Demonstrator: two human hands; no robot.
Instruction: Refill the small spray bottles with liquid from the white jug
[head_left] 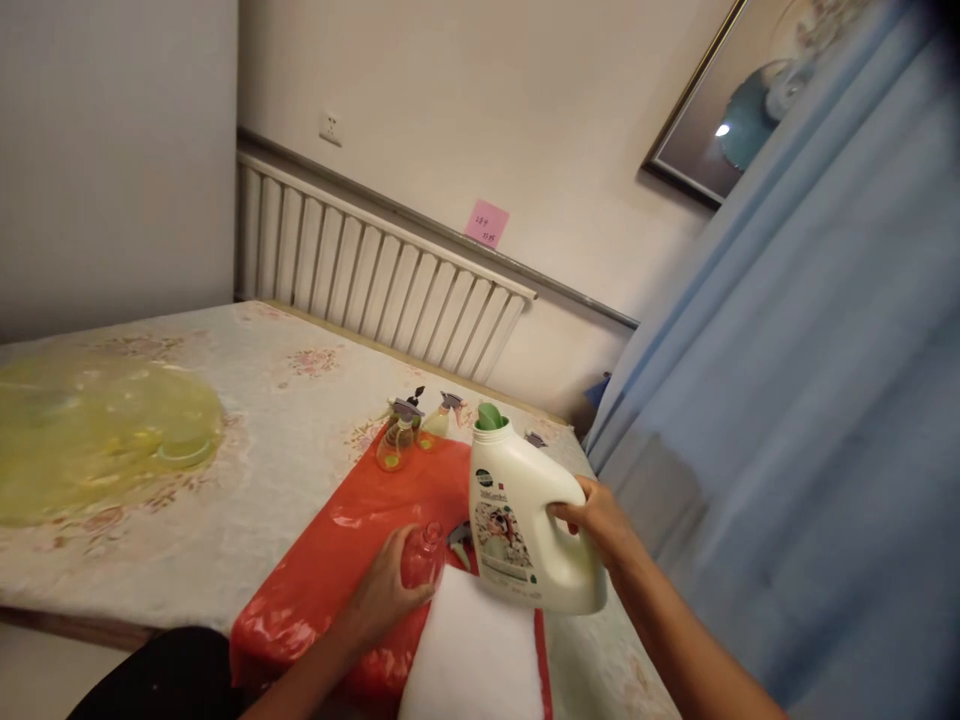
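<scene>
My right hand is closed round the handle of a large cream detergent jug, which is held upright with its neck uncapped and a green spout showing. In my left hand is a small clear bottle with no top on it; the red behind shows through it. The bottle is left of the jug, apart from it. Beneath both lie a red plastic sheet and a white cloth. A spray nozzle lies between bottle and jug, partly hidden.
Several small spray bottles stand at the sheet's far end. A yellow translucent bag lies on the floral-covered table at left. A radiator lines the wall behind, and a blue curtain hangs close on the right.
</scene>
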